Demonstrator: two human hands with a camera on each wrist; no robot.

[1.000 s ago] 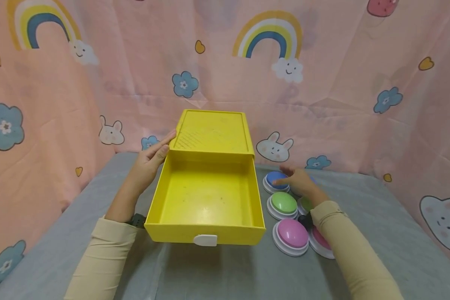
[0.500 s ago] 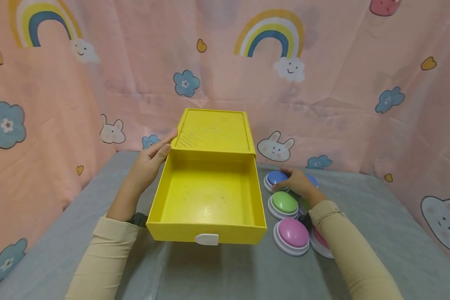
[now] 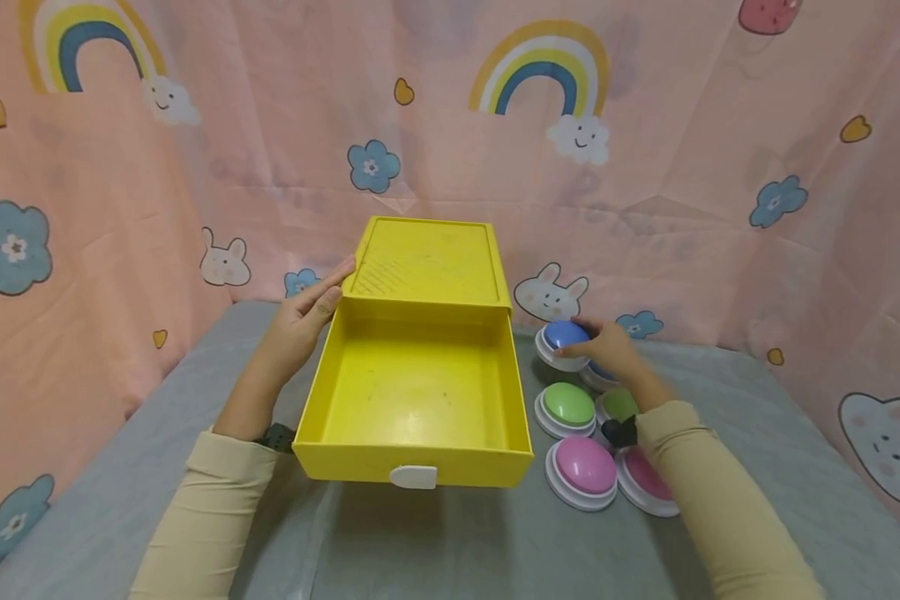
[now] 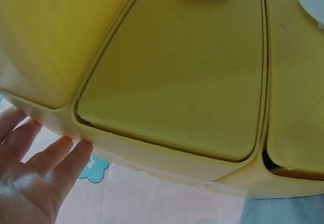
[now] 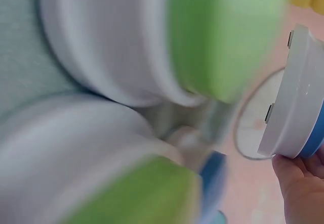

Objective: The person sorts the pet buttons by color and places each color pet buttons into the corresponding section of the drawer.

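Observation:
A yellow drawer cabinet stands on the grey cloth with its top drawer pulled out toward me. My left hand rests against the cabinet's left side; in the left wrist view its fairly straight fingers touch the yellow edge. With thumb and fingers, my right hand grips a blue push button by its round white base. That button is off the table, and its underside faces the right wrist camera. Below it sit a light green button and a pink button.
Right of these stand a darker green button, a darker pink button and another blue button, partly hidden by the held one. Two lower drawer fronts with white handles show in the left wrist view. A pink patterned curtain hangs behind.
My right hand has closed on the near blue button and raised it off the cloth, slightly up and to the right. The left hand and the drawer have stayed put.

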